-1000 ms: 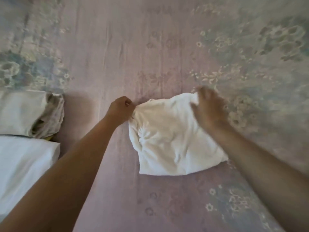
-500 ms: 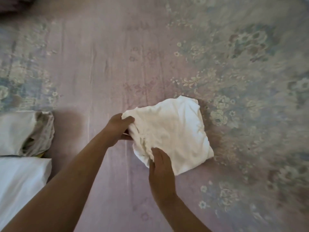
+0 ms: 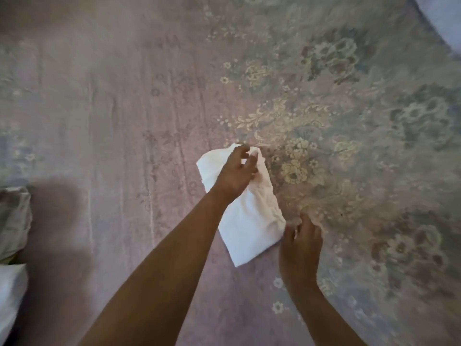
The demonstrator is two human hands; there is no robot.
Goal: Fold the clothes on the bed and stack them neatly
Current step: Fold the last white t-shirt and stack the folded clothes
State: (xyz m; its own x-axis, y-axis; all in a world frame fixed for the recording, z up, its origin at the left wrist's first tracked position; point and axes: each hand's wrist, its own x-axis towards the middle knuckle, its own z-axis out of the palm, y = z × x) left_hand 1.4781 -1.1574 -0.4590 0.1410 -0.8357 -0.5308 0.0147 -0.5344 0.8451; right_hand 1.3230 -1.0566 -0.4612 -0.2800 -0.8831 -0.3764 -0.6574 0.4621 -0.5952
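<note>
Garment [image 3: 249, 228], white, now folded narrower at frame centre; left hand [image 3: 235, 174] moved onto it, pinching its top; right hand [image 3: 300, 242] shifted right, fingers loosely curled, touching its lower edge.

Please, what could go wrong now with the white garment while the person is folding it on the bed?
1. The left hand pinches only the far end of the white garment; lifted that way, the fold may fall open.
2. The right hand is just at the near right corner, so that side could slip.
3. The folded pile lies far left, so carrying there might loosen the bundle.
</note>
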